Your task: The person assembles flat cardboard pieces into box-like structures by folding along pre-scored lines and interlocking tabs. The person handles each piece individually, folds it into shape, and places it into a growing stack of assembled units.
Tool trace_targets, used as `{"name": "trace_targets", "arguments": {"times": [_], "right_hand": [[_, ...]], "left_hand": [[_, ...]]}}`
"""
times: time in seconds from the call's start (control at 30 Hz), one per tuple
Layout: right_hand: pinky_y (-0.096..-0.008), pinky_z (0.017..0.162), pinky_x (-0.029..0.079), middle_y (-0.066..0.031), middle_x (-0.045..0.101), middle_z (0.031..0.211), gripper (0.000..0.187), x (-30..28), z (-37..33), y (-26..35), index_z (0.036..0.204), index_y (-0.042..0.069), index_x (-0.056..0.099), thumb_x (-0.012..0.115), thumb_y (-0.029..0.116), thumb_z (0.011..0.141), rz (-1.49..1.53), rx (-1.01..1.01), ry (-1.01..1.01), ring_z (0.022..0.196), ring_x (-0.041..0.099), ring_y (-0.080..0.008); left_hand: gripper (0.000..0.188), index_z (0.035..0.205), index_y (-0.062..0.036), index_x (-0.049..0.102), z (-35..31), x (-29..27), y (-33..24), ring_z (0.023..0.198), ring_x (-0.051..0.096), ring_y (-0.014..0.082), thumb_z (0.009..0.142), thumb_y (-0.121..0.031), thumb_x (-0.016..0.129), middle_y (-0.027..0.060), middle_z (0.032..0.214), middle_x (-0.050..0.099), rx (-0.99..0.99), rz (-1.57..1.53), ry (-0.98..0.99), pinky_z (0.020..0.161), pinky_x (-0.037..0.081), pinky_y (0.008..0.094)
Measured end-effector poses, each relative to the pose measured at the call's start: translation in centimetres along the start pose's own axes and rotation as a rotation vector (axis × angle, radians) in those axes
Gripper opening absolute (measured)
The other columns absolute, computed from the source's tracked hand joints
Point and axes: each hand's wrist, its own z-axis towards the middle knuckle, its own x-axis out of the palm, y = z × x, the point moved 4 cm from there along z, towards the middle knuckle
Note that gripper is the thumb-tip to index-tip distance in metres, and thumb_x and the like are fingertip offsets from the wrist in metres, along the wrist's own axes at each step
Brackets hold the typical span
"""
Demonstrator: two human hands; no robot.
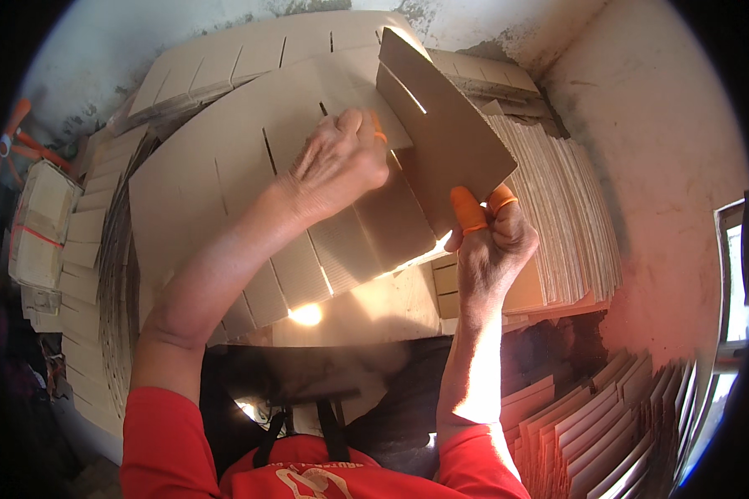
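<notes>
My right hand (493, 237) pinches the lower corner of a brown cardboard partition piece (441, 116). The piece stands tilted up on the right and has a narrow slit through it. Orange finger cots cover at least two fingertips of that hand. Over a wide slotted cardboard sheet (208, 200), my left hand (341, 154) is closed with its fingers curled under. An orange cot shows at its far side, and whatever the fingers hold is hidden. Several slits run across the wide sheet, whose near edge lies in bright sunlight.
Behind lies a stack of slotted cardboard (300, 46). On the right stands a thick row of upright cardboard sheets (558, 200), with more cardboard pieces (591, 424) lower down. Stacked strips (87, 241) and an orange-bladed fan (12, 141) are at left. A wall (641, 125) bounds the right.
</notes>
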Motion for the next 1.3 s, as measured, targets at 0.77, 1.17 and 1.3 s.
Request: {"name": "trace_targets", "arguments": {"times": [0.77,1.17,1.3], "right_hand": [[-0.0179,0.052,0.041,-0.0038,0.071,0.087,0.007,0.5,-0.5,-0.9,0.086,-0.006,0.062,0.067,-0.003,0.089,-0.049,-0.085,-0.085,0.06,0.048,-0.0009],[-0.0176,0.038,0.036,0.0002,0.058,0.067,0.013,0.2,0.0,-1.4,0.081,0.0,0.059,0.069,0.001,0.089,-0.083,-0.175,-0.15,0.045,0.048,-0.0019],[-0.0167,0.047,0.034,0.0015,0.055,0.064,0.018,-0.2,0.0,-1.8,0.078,-0.002,0.059,0.072,0.004,0.089,-0.082,-0.105,-0.137,0.054,0.042,-0.0009]], "left_hand": [[0.028,0.065,0.0007,0.061,-1.7,-5.4,-5.8,0.07,0.056,0.0275,0.063,-0.023,0.075,0.0144,0.071,0.059,-0.041,-0.43,-0.039,0.055,0.048,0.0352],[0.028,0.105,0.0039,0.063,1.7,9.9,11.4,0.111,0.053,0.0285,0.089,-0.018,0.064,0.016,0.115,0.062,-0.288,0.097,0.019,0.092,0.045,0.0394],[0.01,0.085,0.0002,0.065,3.2,10.0,10.6,0.097,0.058,0.0294,0.084,-0.01,0.064,0.0147,0.093,0.063,-0.185,0.133,0.243,0.087,0.049,0.041]]}}
